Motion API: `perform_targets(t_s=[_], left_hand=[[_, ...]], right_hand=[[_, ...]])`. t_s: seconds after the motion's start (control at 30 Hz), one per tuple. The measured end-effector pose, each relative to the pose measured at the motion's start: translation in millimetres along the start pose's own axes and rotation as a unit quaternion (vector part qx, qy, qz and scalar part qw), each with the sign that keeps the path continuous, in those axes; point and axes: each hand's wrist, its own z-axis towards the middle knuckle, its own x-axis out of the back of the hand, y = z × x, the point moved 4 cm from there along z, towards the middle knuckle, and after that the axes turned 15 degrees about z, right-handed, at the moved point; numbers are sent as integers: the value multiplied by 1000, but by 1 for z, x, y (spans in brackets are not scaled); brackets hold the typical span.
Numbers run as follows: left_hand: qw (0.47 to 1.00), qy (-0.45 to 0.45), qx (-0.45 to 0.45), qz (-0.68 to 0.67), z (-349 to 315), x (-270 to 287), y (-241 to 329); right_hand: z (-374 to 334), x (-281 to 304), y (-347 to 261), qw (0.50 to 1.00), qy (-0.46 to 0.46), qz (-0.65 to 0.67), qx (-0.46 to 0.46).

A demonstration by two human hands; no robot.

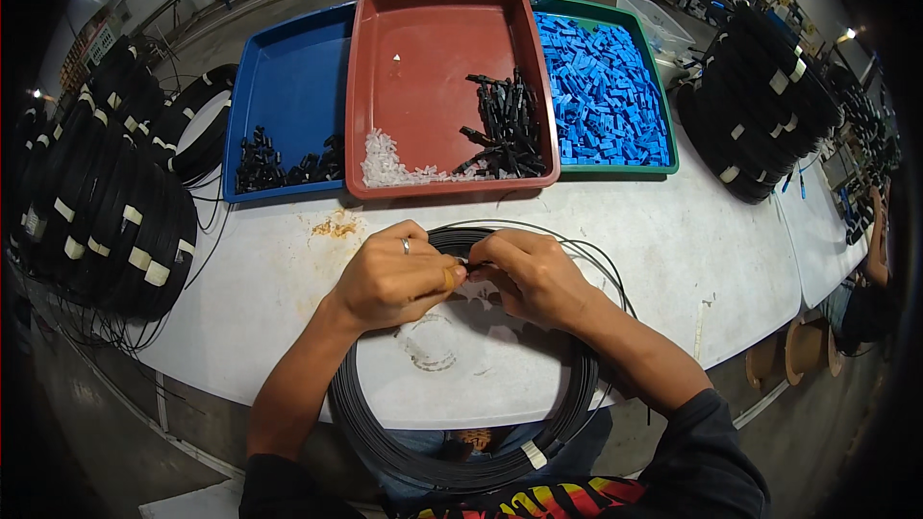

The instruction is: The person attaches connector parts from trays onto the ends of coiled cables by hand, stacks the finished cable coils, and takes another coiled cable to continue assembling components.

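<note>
Both hands, left hand and right hand, pinch the cable end between closed fingers; black cable coil loops beneath them; fitting looks mid-way, trays of parts beyond the fingers

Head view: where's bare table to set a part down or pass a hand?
Bare white table between the green tray and the right edge; a smaller patch left of the left hand, below the blue tray. Crowded: both hands, right hand, pinch the black cable coil at centre; stacked coils line the left side.
</note>
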Motion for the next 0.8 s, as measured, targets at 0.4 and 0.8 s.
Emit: perform_targets(t_s=[0.4,0.8], left_hand=[[985,5,122,-125,-2,-1,-9],[995,15,77,-58,-2,2,-5]], right_hand=[[-4,1,1,996,35,-48,71],[-1,1,4,999,30,6,9]])
